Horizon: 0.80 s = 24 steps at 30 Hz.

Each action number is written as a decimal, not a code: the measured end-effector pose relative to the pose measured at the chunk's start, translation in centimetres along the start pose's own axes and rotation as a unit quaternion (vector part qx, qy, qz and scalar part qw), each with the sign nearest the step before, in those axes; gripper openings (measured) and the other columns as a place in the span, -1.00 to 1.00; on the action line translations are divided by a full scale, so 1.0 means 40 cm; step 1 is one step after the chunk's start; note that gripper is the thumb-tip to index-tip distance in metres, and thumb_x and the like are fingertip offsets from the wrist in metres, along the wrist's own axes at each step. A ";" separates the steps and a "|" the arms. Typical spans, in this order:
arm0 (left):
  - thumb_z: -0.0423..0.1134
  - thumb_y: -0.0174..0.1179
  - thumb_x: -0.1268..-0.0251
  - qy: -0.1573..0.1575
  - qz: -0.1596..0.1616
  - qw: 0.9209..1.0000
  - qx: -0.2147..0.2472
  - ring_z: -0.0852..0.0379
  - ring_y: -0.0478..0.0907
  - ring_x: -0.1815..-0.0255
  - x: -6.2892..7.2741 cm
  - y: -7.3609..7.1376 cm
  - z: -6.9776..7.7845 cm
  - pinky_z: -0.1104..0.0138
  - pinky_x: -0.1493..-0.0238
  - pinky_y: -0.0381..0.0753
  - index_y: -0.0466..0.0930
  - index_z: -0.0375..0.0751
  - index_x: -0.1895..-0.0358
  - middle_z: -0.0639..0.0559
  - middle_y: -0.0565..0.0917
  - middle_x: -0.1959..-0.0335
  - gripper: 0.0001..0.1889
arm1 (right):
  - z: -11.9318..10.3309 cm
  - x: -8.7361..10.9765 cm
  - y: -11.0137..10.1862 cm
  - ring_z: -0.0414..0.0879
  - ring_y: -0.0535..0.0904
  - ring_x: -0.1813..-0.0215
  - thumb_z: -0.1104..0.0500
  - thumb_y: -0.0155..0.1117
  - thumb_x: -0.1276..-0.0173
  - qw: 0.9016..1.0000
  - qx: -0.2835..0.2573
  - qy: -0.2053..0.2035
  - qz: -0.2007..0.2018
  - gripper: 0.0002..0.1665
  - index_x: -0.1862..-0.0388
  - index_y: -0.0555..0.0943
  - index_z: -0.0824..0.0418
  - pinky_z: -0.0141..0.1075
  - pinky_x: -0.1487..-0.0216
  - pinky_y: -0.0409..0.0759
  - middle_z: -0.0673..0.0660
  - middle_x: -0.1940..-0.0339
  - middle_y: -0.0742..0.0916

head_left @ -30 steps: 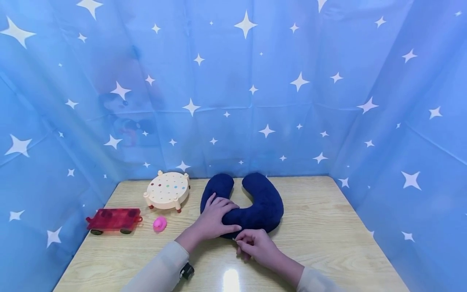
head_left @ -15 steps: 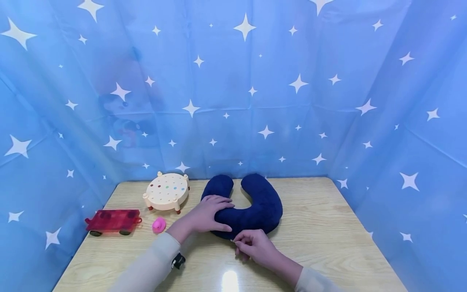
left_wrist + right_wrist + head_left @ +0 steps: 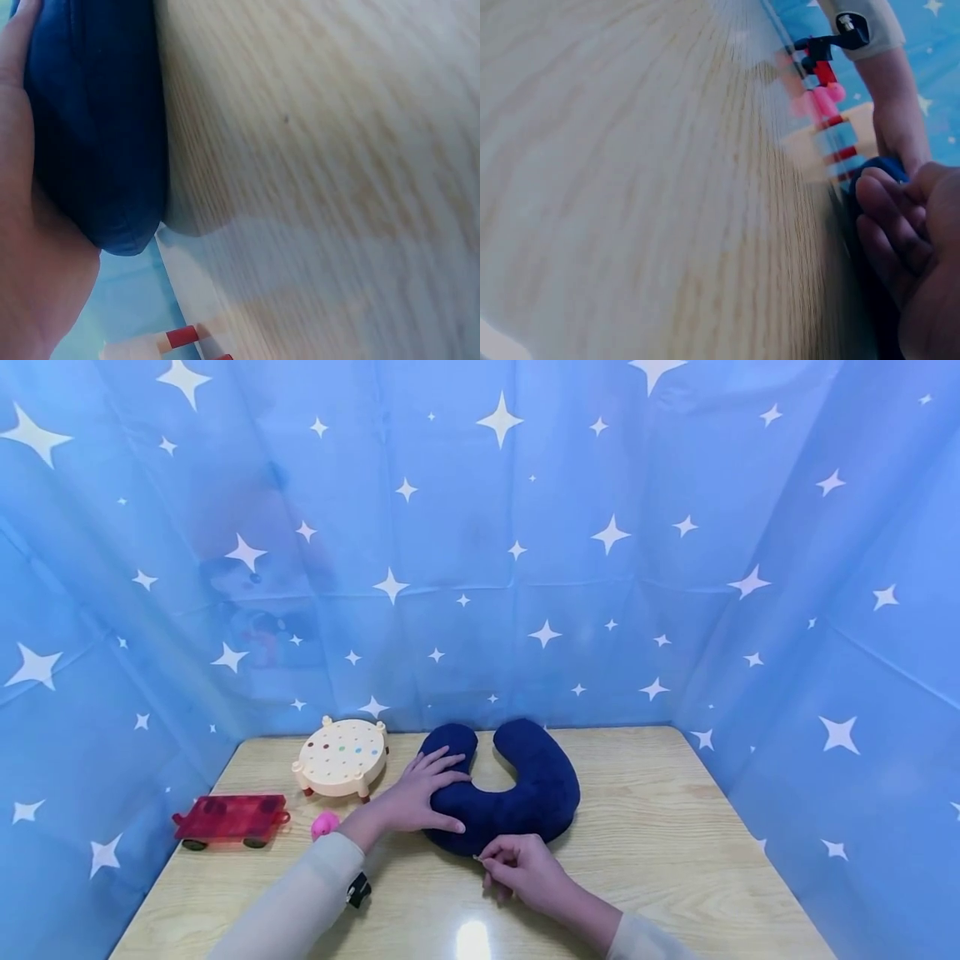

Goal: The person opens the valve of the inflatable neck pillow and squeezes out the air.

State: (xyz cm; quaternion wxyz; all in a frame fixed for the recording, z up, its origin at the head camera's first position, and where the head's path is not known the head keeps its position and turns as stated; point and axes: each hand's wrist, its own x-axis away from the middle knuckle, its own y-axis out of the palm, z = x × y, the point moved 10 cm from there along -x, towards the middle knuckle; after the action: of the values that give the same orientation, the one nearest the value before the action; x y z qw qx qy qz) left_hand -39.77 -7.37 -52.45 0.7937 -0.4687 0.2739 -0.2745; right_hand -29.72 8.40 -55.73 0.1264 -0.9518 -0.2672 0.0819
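Note:
A navy U-shaped neck pillow [image 3: 542,785] lies on the table with its two ends toward the back curtain. My left hand [image 3: 416,795] rests on its left arm, fingers spread and fairly straight, thumb along the near curve. The left wrist view shows the pillow's side [image 3: 101,127] beside that palm. At the pillow's near edge, my right hand [image 3: 525,868] pinches a tiny pale zipper pull [image 3: 476,857] between thumb and index finger. The other fingers of the right hand [image 3: 922,232] curl loosely underneath in the right wrist view.
A round cream pegboard stool [image 3: 341,762] with coloured dots stands at the back left. Nearer lies a pink rubber duck [image 3: 324,825], partly behind my left forearm. A see-through red toy wagon [image 3: 232,820] is farther left. Starry blue curtains [image 3: 465,552] enclose the table [image 3: 660,843].
My left hand has slid left along the pillow and spread its fingers, its forearm now partly covering the duck. The right hand has kept its pinch at nearly the same spot.

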 end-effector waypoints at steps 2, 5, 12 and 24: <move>0.42 0.49 -0.26 -0.003 0.003 1.000 0.006 -0.24 -0.10 -0.84 0.000 0.001 -0.001 -0.48 -0.64 -0.14 0.61 0.10 -0.51 -0.03 0.26 -0.77 -0.17 | -0.001 -0.001 0.000 -0.05 0.75 0.52 0.30 0.35 -0.65 1.000 0.001 0.004 0.003 -0.86 0.04 0.80 0.34 -0.29 0.42 0.76 0.19 0.38 0.86; 0.42 0.49 -0.25 -0.012 0.004 1.000 0.011 -0.22 -0.11 -0.84 0.001 0.002 -0.004 -0.47 -0.65 -0.14 0.61 0.13 -0.51 0.00 0.25 -0.78 -0.17 | -0.002 -0.003 0.003 -0.03 0.75 0.52 0.30 0.34 -0.65 1.000 0.001 0.008 0.004 -0.86 0.05 0.80 0.35 -0.29 0.42 0.76 0.20 0.37 0.86; 0.41 0.50 -0.25 -0.018 0.009 1.000 0.020 -0.24 -0.12 -0.84 0.000 0.006 -0.008 -0.47 -0.65 -0.16 0.62 0.11 -0.50 0.01 0.25 -0.77 -0.18 | 0.000 -0.007 0.010 -0.02 0.75 0.52 0.30 0.34 -0.65 1.000 -0.002 0.010 0.006 -0.84 0.04 0.79 0.39 -0.28 0.42 0.76 0.23 0.37 0.86; 0.39 0.50 -0.24 -0.021 0.008 0.999 0.023 -0.24 -0.12 -0.84 -0.002 0.007 -0.009 -0.46 -0.65 -0.16 0.61 0.13 -0.50 0.01 0.25 -0.77 -0.19 | -0.004 -0.009 0.027 -0.08 0.73 0.52 0.31 0.31 -0.67 1.000 -0.012 0.011 0.025 -0.83 0.01 0.75 0.43 -0.30 0.42 0.75 0.26 0.34 0.85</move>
State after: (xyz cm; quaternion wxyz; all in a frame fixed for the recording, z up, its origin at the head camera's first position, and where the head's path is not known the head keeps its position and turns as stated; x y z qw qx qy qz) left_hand -40.03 -7.44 -52.84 0.8119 -0.4537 0.2550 -0.2644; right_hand -29.44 7.29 -55.87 0.1163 -0.9605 -0.2427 0.0711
